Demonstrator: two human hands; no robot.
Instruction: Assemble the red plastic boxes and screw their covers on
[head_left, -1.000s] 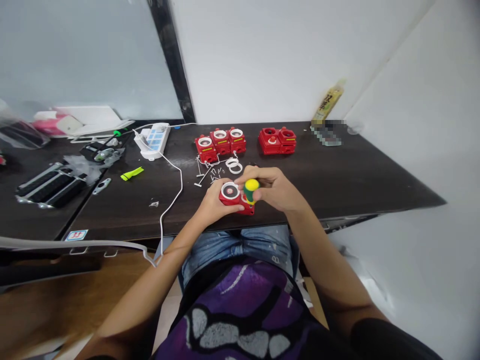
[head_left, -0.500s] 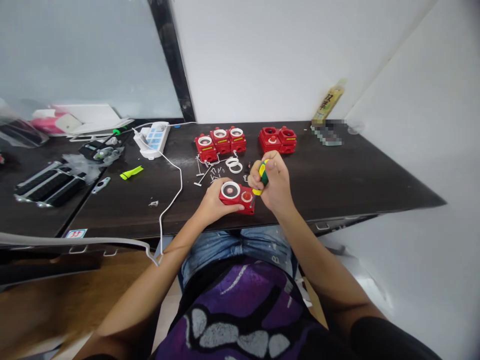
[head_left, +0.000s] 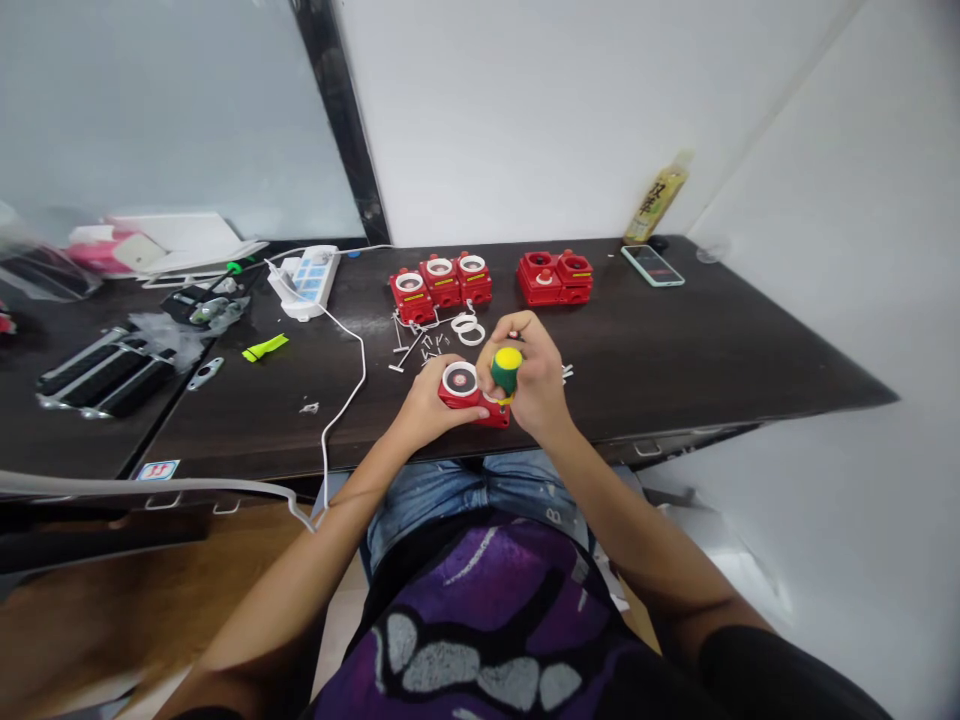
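Observation:
My left hand is closed around the left end of a red box-shaped device with a white ring on its face, holding it near the table's front edge. Its thumb lies along the near side. My right hand grips a screwdriver with a green and yellow handle, seen nearly end-on above the device's right end. The screwdriver's tip and part of the device are hidden under that hand. Just beyond lie two white rings and several small screws.
Three red devices with white rings stand at the back, with more red devices to their right. A phone and a bottle are back right. A white cable runs from a power strip over the left side.
My right hand has shifted slightly left, and the screwdriver has swung from slanted to nearly upright over the device. My left hand and the device have stayed in place.

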